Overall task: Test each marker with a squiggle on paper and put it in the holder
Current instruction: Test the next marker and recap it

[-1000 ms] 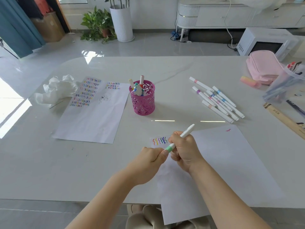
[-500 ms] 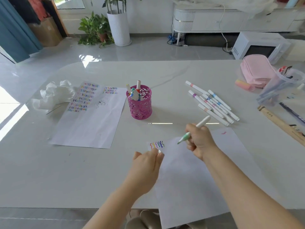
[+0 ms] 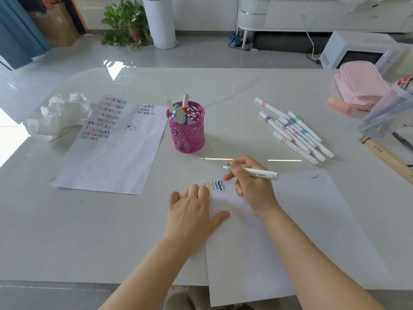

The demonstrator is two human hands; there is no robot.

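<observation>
On the big white table [image 3: 234,86], a pink holder [image 3: 186,133] stands near the middle. A large sheet of paper [image 3: 301,220] lies in front of the holder and to its right, and its near edge hangs over the table's edge. A second sheet [image 3: 116,162], with many rows of colored marks, lies just left of the holder. A pink pouch [image 3: 362,83] sits far to the holder's right, and crumpled white tissue [image 3: 60,113] sits far to its left. A few tested markers [image 3: 178,110] stand inside the holder. A pile of white markers [image 3: 297,133] lies on the table to its right.

In front of the holder, the right hand [image 3: 252,186] has its fingers curled tight around a green marker [image 3: 259,173]. The cap is off and the green tip points left. The left hand [image 3: 192,211] lies flat on the large sheet's corner with its thumb out. A short row of squiggles [image 3: 215,185] sits between the two hands.
</observation>
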